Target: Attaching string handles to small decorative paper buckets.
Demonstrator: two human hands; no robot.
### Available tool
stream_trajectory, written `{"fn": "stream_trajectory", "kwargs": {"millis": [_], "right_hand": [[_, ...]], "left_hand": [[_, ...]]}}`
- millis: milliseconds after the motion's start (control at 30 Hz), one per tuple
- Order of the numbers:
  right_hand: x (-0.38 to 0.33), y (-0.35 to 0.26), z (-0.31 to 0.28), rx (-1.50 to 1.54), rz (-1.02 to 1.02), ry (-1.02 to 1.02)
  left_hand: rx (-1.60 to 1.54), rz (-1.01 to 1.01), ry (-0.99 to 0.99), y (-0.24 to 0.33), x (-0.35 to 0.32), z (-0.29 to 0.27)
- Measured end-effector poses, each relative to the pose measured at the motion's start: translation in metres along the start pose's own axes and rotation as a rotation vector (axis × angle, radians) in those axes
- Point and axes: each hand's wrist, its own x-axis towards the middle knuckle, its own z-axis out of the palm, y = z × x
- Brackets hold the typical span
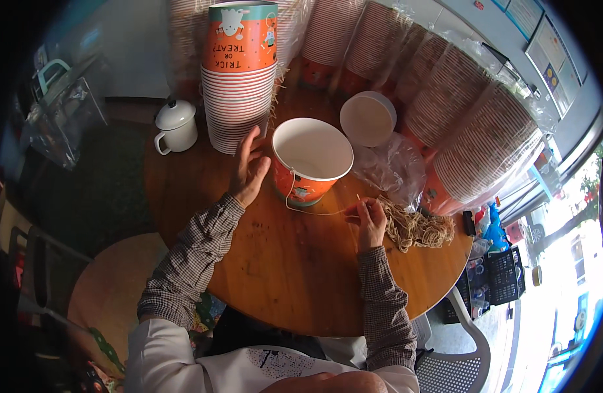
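An orange paper bucket [301,188] with a white inside stands upright on the round wooden table, its mouth facing me. A thin beige string [314,213] hangs from near its rim at the front left and runs to the right. My right hand [368,221] pinches the other end of that string between thumb and fingers. Just left of the bucket is my left hand [250,171], raised, with fingers apart and nothing in it. Beside my right hand lies a tangled bundle of beige strings [419,226].
A tall stack of upside-down buckets [239,98] rises behind my left hand, next to a white lidded mug [177,124]. Several plastic-wrapped bucket stacks [475,144] line the back and right. A white round container [368,119] and crumpled clear plastic [394,167] lie behind the strings.
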Motion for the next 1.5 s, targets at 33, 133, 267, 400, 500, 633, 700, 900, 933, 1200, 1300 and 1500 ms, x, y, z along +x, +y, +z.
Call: {"fn": "stream_trajectory", "kwargs": {"millis": [33,133,267,400,500,633,700,900,933,1200,1300,1500], "right_hand": [[0.002,-0.001,-0.004,0.008,0.002,-0.005],[0.007,-0.008,-0.016,-0.059,-0.069,-0.006],[0.012,-0.018,-0.027,-0.068,-0.086,-0.036],[0.012,-0.023,-0.031,-0.047,-0.09,-0.091],[0.007,-0.025,-0.029,-0.103,-0.139,-0.093],[-0.004,-0.025,-0.026,-0.219,-0.152,-0.155],[-0.01,-0.025,-0.021,-0.311,-0.156,-0.191],[-0.014,-0.019,-0.02,-0.319,-0.135,-0.167],[-0.013,-0.021,-0.02,-0.311,-0.125,-0.169],[-0.016,-0.027,-0.024,-0.398,-0.159,-0.152],[-0.021,-0.029,-0.017,-0.439,-0.216,-0.195],[-0.022,-0.031,-0.018,-0.525,-0.265,-0.213]], "left_hand": [[0.007,-0.02,0.038,-0.004,-0.001,-0.003],[0.033,-0.03,0.157,-0.003,0.003,-0.007],[0.132,-0.004,0.2,0.004,-0.001,-0.006],[0.209,0.024,0.157,0.025,-0.014,0.01],[0.28,0.108,0.111,0.032,-0.025,0.022],[0.302,0.126,0.099,0.032,-0.026,0.027],[0.272,0.042,0.151,0.03,-0.026,0.025],[0.277,-0.008,0.287,0.023,-0.012,0.008],[0.258,-0.076,0.301,0.024,0.0,0.0],[0.931,0.598,0.327,0.102,0.217,-0.037],[1.246,0.512,0.251,0.118,0.273,-0.04],[1.345,-0.035,-0.083,0.14,0.306,-0.011]]}}
